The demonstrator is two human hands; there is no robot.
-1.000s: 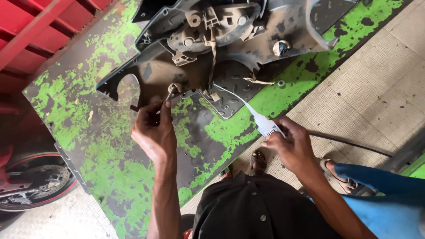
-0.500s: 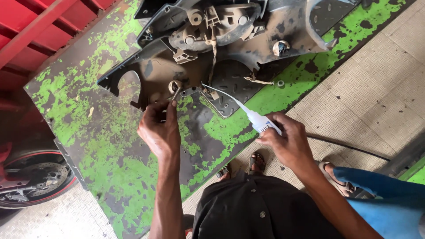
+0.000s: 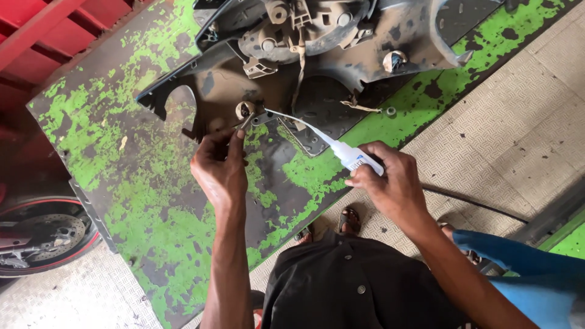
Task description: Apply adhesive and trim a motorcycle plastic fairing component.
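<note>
left hand [image 3: 220, 170]: pinches small metal clip [image 3: 245, 119] at plastic panel [image 3: 317, 67] edge, 12 o'clock of hand | right hand [image 3: 390, 183]: closed around white glue tube [image 3: 350, 155]; nozzle toward clip, 10 o'clock | panel on green workbench [image 3: 122, 183]

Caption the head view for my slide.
Left hand steadies a grey plastic panel; right hand aims a white tube at its mount.

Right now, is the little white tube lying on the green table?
No, the right hand holds the white tube up, its long nozzle aimed at the dusty grey plastic panel near the left hand.
</note>
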